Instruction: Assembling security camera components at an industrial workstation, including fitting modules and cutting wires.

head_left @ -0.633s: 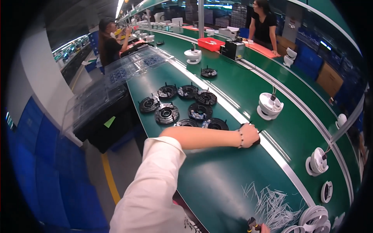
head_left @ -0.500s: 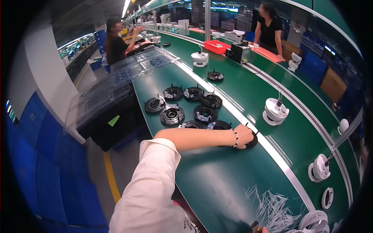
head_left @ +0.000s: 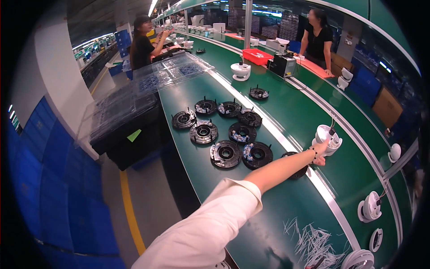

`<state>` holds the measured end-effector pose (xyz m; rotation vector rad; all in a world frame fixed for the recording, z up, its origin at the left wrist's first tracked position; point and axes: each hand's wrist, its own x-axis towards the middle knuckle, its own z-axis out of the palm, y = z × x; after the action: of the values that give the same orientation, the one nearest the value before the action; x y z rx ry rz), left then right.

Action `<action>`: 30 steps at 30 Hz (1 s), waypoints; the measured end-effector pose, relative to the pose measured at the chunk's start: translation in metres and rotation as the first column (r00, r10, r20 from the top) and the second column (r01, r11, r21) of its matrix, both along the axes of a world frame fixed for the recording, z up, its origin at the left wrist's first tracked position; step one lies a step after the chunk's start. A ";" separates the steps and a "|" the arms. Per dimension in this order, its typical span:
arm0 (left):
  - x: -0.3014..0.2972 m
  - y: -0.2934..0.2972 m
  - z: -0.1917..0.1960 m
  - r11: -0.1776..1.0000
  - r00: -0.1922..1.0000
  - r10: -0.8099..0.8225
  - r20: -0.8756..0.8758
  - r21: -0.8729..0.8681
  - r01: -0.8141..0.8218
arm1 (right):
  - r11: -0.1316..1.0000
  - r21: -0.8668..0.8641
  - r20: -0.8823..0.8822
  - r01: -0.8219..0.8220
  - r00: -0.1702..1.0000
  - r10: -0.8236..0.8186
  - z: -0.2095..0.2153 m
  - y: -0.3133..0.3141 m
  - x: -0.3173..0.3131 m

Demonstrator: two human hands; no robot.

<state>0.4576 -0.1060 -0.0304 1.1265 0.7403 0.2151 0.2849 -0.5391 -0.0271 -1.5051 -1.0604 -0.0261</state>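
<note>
My left hand (head_left: 319, 153), a beaded bracelet on its wrist, reaches across the metal rail to a round white housing (head_left: 330, 139) with wires sticking up. Its fingers close on the housing's near left side. Beneath my forearm a black round base (head_left: 297, 172) is partly hidden. Several similar black discs with small circuit boards, among them a near disc (head_left: 225, 154), lie on the green bench (head_left: 251, 197). At the lower edge a sliver of my right hand (head_left: 308, 267) shows beside a dark hand tool (head_left: 319, 262), close to a heap of thin white strips (head_left: 316, 244).
Other white housings (head_left: 370, 207) stand on the green conveyor (head_left: 291, 107) beyond the rail. Stacked white rings (head_left: 358, 260) sit at the lower right. A red bin (head_left: 257, 56) and a black box (head_left: 281, 66) are farther off. Two people stand beyond. Plastic-covered black crates (head_left: 130, 125) flank the bench.
My left hand has left the black base and moved right and away, over the rail to the white housing. Two near discs that the arm covered now show. The view has shifted slightly.
</note>
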 end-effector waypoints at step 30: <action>-0.190 -0.103 0.106 0.955 0.834 -0.294 0.467 0.173 0.240 | 0.908 0.275 -0.746 -0.317 0.525 0.409 0.062 0.055 -0.020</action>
<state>0.2677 -0.2087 0.0758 1.1997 0.1142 0.2903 0.2651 -0.4845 0.0348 -0.9665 -0.5819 0.8224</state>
